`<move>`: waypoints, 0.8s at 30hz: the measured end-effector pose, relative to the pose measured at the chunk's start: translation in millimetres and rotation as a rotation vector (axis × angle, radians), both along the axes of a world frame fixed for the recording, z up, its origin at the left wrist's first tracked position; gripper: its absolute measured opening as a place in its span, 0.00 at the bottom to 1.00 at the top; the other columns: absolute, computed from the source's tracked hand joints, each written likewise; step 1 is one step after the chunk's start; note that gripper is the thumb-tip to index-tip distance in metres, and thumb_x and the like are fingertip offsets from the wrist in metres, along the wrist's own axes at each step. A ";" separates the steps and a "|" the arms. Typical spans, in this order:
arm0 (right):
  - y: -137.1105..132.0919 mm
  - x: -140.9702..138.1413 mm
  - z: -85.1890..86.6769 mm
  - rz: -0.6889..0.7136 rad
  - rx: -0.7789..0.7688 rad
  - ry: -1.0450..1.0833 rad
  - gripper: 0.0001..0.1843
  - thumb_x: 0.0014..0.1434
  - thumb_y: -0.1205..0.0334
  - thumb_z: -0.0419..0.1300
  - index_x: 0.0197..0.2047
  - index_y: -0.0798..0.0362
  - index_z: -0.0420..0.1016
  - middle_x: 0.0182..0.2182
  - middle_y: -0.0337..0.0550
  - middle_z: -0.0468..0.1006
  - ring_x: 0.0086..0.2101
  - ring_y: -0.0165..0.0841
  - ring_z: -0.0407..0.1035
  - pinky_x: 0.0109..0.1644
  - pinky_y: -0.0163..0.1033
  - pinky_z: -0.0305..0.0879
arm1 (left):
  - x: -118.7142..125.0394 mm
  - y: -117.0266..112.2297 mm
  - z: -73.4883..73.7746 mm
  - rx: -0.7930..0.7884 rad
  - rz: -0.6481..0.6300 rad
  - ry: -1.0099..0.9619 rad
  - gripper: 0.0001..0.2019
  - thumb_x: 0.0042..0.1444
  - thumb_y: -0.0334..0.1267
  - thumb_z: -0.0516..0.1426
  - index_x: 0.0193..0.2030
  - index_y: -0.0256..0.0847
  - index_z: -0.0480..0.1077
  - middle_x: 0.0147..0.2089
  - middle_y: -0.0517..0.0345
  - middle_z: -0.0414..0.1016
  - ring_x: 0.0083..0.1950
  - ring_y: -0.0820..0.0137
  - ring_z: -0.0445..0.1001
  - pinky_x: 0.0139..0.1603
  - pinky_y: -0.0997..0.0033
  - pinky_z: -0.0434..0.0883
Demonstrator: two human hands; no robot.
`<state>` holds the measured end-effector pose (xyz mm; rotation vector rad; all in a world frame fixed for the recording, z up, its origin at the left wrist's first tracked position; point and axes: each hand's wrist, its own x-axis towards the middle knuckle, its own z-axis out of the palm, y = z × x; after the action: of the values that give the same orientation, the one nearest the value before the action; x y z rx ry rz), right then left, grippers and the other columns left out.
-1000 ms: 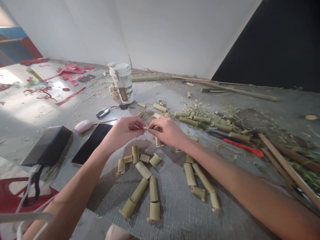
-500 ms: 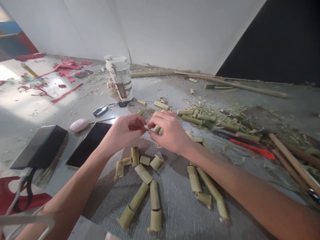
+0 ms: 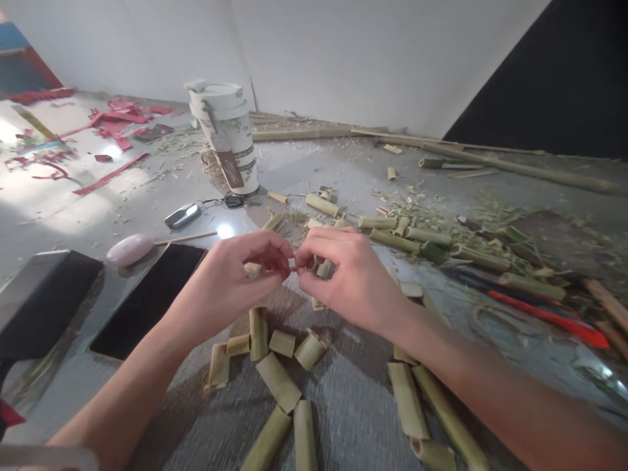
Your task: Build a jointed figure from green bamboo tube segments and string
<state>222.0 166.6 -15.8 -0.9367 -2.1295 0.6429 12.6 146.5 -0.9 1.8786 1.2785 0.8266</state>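
Above the middle of the table, my left hand [image 3: 240, 281] and my right hand [image 3: 343, 275] meet fingertip to fingertip. Both are closed in a pinch. Whatever lies between the fingers is tiny and mostly hidden, and I cannot make it out. Below them, short cut bamboo pieces [image 3: 278, 381] lie end to end in a branching, figure-like shape. Under my right forearm lies a second row of bamboo tubes [image 3: 409, 399]. A few more pieces show behind my right fingers, partly covered.
A white lidded cup [image 3: 228, 140] stands at the back, near a key fob [image 3: 182, 216]. On the left are a phone [image 3: 147, 301], a pink oval object [image 3: 130, 250] and a black box [image 3: 44, 301]. Bamboo shavings and a red-and-black cutter [image 3: 549, 319] lie right; red scraps [image 3: 120, 121] lie far left.
The view has moved closer and lower, so the table things look larger and spread outward. Both hands stay pinched together at the fingertips. The bamboo pieces keep their arrangement.
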 end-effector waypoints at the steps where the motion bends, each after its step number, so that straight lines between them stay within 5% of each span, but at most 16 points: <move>1: 0.4 0.6 1.2 0.012 -0.050 0.031 0.09 0.57 0.74 0.62 0.30 0.50 0.72 0.30 0.35 0.77 0.34 0.32 0.69 0.46 0.43 0.60 | -0.2 -0.3 0.3 0.015 0.013 0.036 0.08 0.58 0.31 0.60 0.41 0.45 0.79 0.38 0.64 0.82 0.40 0.69 0.79 0.45 0.69 0.73; 7: 0.7 4.5 8.1 0.026 -0.262 0.115 0.07 0.57 0.70 0.62 0.31 0.49 0.74 0.31 0.34 0.75 0.34 0.31 0.66 0.38 0.39 0.60 | 3.0 -2.2 3.7 0.057 0.043 0.138 0.08 0.61 0.32 0.60 0.40 0.47 0.82 0.39 0.65 0.83 0.40 0.70 0.78 0.46 0.71 0.71; 24: 2.0 6.3 8.7 0.021 -0.315 0.075 0.04 0.59 0.67 0.62 0.32 0.49 0.74 0.33 0.37 0.77 0.36 0.33 0.68 0.40 0.40 0.62 | 5.7 -1.1 -2.3 0.009 0.069 0.059 0.05 0.60 0.37 0.64 0.34 0.45 0.81 0.33 0.64 0.79 0.37 0.69 0.76 0.39 0.71 0.70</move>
<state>228.3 168.5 -7.1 -1.0391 -2.0081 1.0288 18.3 145.4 -3.3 1.8877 1.3849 0.8194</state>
